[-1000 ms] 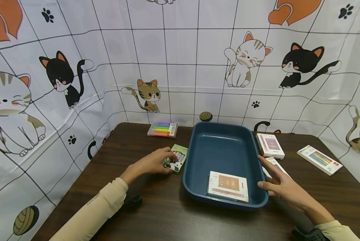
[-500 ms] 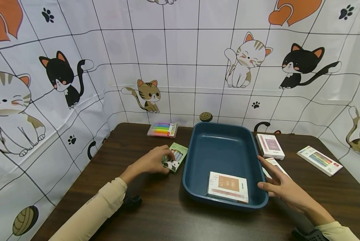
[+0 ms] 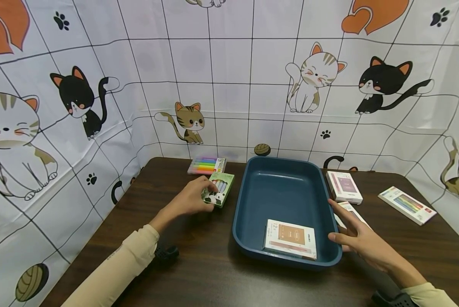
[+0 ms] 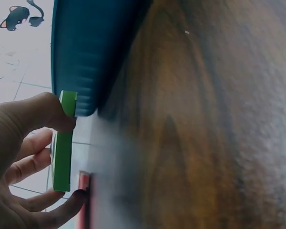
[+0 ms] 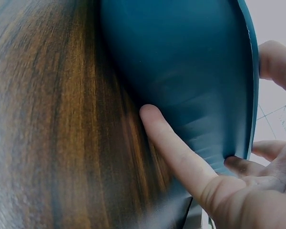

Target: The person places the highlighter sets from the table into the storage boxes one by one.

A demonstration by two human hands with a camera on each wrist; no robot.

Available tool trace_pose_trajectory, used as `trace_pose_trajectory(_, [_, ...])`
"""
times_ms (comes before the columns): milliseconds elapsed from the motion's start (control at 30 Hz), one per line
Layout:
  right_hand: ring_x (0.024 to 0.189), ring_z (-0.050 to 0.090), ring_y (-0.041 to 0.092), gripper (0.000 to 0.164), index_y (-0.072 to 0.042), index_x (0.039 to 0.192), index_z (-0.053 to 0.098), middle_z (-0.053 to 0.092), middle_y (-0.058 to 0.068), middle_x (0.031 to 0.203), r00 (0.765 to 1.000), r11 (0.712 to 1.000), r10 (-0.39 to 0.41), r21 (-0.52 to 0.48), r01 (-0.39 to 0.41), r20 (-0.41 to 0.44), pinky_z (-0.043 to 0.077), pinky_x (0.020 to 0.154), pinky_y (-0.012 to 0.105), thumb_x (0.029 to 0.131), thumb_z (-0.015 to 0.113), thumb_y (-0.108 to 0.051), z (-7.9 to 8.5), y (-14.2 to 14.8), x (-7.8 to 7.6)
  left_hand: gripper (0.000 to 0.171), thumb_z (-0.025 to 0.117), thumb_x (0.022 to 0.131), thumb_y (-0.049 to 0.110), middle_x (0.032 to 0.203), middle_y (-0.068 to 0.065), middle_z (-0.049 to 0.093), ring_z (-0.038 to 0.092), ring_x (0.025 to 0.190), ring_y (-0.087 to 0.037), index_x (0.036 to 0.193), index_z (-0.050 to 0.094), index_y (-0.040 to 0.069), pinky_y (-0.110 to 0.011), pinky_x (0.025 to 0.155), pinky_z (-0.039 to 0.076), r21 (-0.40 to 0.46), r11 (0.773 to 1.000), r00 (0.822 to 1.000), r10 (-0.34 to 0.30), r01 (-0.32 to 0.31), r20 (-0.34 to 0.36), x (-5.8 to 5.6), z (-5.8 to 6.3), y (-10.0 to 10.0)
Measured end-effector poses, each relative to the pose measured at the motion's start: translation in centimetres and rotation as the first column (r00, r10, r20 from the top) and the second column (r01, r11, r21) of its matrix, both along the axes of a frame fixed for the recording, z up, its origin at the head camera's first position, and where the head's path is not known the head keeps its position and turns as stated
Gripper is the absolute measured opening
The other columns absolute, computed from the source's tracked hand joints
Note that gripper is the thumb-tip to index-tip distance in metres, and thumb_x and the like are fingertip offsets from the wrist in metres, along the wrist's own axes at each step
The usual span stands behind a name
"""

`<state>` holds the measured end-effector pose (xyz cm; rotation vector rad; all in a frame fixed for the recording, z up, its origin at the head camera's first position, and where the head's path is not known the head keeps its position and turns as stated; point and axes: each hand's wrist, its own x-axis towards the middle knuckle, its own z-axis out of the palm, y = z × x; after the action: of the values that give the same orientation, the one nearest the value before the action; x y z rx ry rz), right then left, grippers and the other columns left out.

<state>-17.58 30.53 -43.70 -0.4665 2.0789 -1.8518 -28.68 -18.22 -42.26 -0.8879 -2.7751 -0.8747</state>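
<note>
Left hand point(image 3: 191, 197) is pinching a green box point(image 3: 223, 186); right hand point(image 3: 361, 244) is gripping a blue tray point(image 3: 284, 194).
Left thumb is pressing one edge of the green box, fingers curling about the other side; box is sitting left of the tray, apart from it, and showing clear of the dark wood table point(image 3: 217, 268) in the left wrist view. Right thumb is hooking over the tray's right rim, other fingers bracing the outer wall. Inside the tray, near end, a white box with an orange panel point(image 3: 291, 238) is lying flat. A rainbow pen pack point(image 3: 206, 166) is resting just beyond the green box. Right of the tray, a purple-panelled box point(image 3: 344, 186), a half-hidden white box point(image 3: 353, 210) and a striped pencil box point(image 3: 407, 205) are lying.
</note>
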Motion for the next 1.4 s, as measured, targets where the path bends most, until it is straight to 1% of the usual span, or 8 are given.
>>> trace_pose_trajectory(167, [0.141,-0.001,0.061,0.088,-0.023,0.165,0.004,-0.02,0.015,0.166,1.0,1.0,0.006,-0.007,-0.006,-0.002,0.056,0.084,0.057,0.101,0.059,0.0,0.0,0.1,0.0,0.041,0.085,0.073,0.016,0.109,-0.005,0.059,0.054,0.095,-0.024,0.111,0.071,0.01,-0.038,0.083,0.047,0.044,0.999,1.0,0.021,-0.02,-0.02,0.3,1.0,0.1])
trace_pose_trajectory(367, [0.142,-0.001,0.061,0.088,-0.022,0.165,0.004,-0.019,0.016,0.166,1.0,1.0,0.0,-0.002,0.0,-0.001,0.056,0.084,0.056,0.101,0.059,0.001,-0.1,0.1,0.0,0.041,0.085,0.074,0.015,0.107,-0.008,0.061,0.054,0.095,-0.025,0.112,0.07,0.009,-0.036,0.077,0.048,0.096,0.995,0.997,0.004,0.003,-0.074,0.6,2.6,1.0])
trace_pose_trajectory(500, [0.142,-0.001,0.061,0.088,-0.021,0.165,0.004,-0.019,0.016,0.166,1.0,1.0,0.0,0.003,0.0,-0.001,0.056,0.084,0.056,0.1,0.06,0.001,-0.1,0.1,0.0,0.04,0.084,0.076,0.015,0.108,-0.006,0.06,0.054,0.094,-0.022,0.113,0.07,0.009,-0.034,0.076,0.049,0.124,0.992,0.997,-0.015,0.024,-0.077,0.8,3.2,1.9])
trace_pose_trajectory(700, [0.141,-0.001,0.061,0.088,-0.022,0.165,0.005,-0.018,0.016,0.166,1.0,1.0,-0.006,0.004,0.006,-0.007,0.056,0.084,0.056,0.1,0.06,0.0,-0.1,0.0,-0.1,0.04,0.083,0.077,0.017,0.11,-0.005,0.057,0.054,0.095,-0.022,0.115,0.07,0.011,-0.035,0.077,0.049,0.159,0.986,0.997,-0.039,0.048,-0.064,0.8,4.0,3.5])
trace_pose_trajectory(867, [0.141,-0.001,0.061,0.088,-0.021,0.165,0.004,-0.018,0.016,0.166,1.0,1.0,0.0,0.001,0.0,-0.008,0.056,0.084,0.056,0.1,0.059,0.001,-0.1,0.1,-0.1,0.041,0.083,0.078,0.019,0.112,-0.005,0.056,0.053,0.099,-0.023,0.116,0.07,0.013,-0.033,0.076,0.049,0.147,0.988,0.998,-0.042,0.047,-0.043,0.7,4.4,4.7])
trace_pose_trajectory(933, [0.142,-0.001,0.06,0.088,-0.021,0.165,0.004,-0.019,0.016,0.166,1.0,1.0,0.004,-0.01,-0.004,-0.006,0.056,0.084,0.056,0.1,0.059,0.002,0.0,0.0,-0.1,0.042,0.084,0.077,0.019,0.113,-0.004,0.056,0.053,0.1,-0.023,0.116,0.07,0.013,-0.032,0.077,0.049,0.145,0.988,0.998,-0.044,0.051,-0.048,0.6,4.5,5.1])
trace_pose_trajectory(1167, [0.142,-0.001,0.06,0.088,-0.022,0.165,0.004,-0.019,0.016,0.166,1.0,1.0,0.005,-0.009,-0.005,-0.006,0.056,0.084,0.056,0.1,0.059,0.002,0.1,0.0,-0.2,0.041,0.084,0.076,0.018,0.114,-0.005,0.056,0.054,0.1,-0.023,0.115,0.07,0.011,-0.03,0.075,0.051,0.161,0.982,0.994,-0.086,0.097,-0.071,0.6,4.7,6.7])
trace_pose_trajectory(1400, [0.142,-0.002,0.06,0.088,-0.022,0.165,0.004,-0.019,0.017,0.166,1.0,1.0,0.001,-0.006,-0.001,-0.003,0.056,0.085,0.055,0.1,0.06,0.001,-0.1,0.0,-0.1,0.039,0.082,0.077,0.02,0.117,-0.002,0.055,0.053,0.103,-0.018,0.114,0.07,0.013,-0.028,0.081,0.05,0.118,0.984,0.99,-0.124,0.13,-0.063,0.6,4.4,8.7])
